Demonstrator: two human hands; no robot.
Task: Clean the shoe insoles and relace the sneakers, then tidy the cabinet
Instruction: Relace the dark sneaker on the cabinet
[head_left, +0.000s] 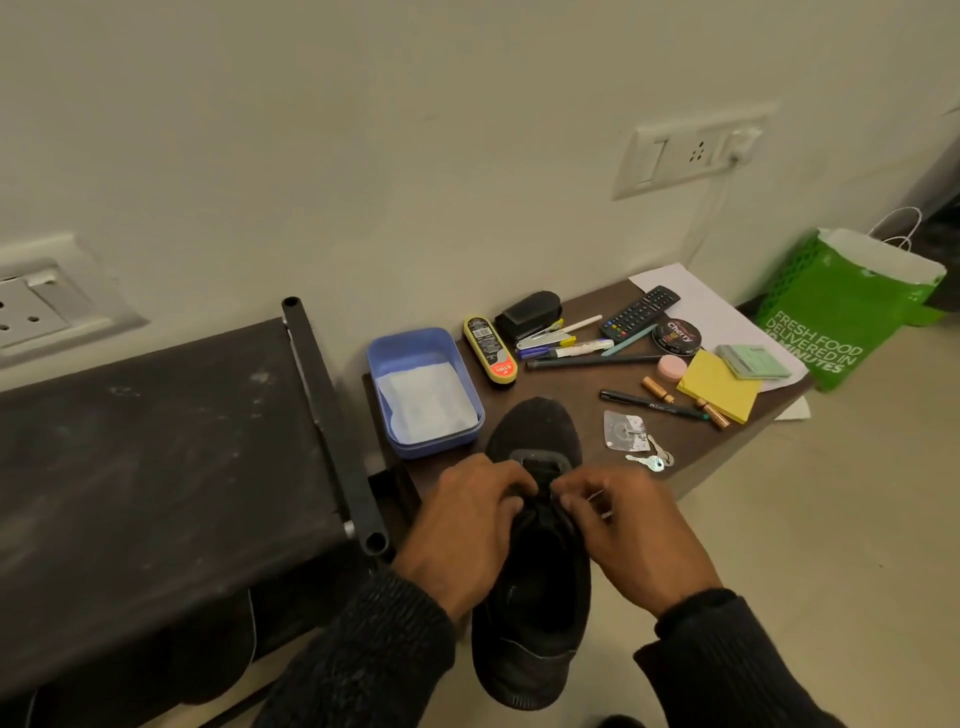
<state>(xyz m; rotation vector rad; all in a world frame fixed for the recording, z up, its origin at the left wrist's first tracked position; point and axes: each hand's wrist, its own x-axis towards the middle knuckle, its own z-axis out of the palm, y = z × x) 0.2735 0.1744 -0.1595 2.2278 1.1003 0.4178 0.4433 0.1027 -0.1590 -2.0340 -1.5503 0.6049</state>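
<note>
- Head view: both hands are down on the black sneaker (535, 571), which sits at the near edge of the brown bench (582, 395), toe pointing toward the wall.
- Left hand (467, 519) has its fingers curled at the lace area, pinching something dark there; right hand (618, 514) does the same from the other side. Can't really make out the lace itself.
- Behind the toe there's clutter: keys (652, 460), a black pen (652, 404), yellow sticky notes (719, 387), a remote (640, 312), a shoe polish tin (676, 336).
- The blue tub (423, 389) just left of the toe holds a white cloth (426, 400).
</note>
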